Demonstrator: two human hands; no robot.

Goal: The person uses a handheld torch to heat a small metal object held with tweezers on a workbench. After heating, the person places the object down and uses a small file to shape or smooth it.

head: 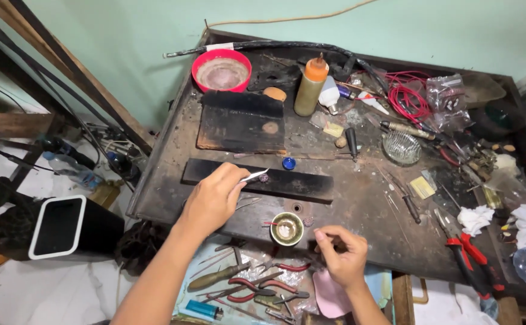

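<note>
My left hand [211, 198] grips metal tweezers [253, 176], whose tips rest by a small dark bead-like piece [264, 178] on a long black bar [257, 179]. My right hand [342, 253] hovers near the bench's front edge with thumb and fingers pinched together; whether anything tiny is between them cannot be seen. Between the hands sits a small brass bowl [287, 229] with whitish contents and a red-tipped stick. A small dark bead [308, 221] lies just right of the bowl.
The dark, scorched workbench [359, 198] carries a black block [242, 123], a red bowl [221, 70], an orange-capped bottle [310, 86], red wire [408, 96], a glass dish [401, 147] and red-handled pliers [464, 256]. An open drawer below holds several pliers [257, 287] and a lighter [204, 310].
</note>
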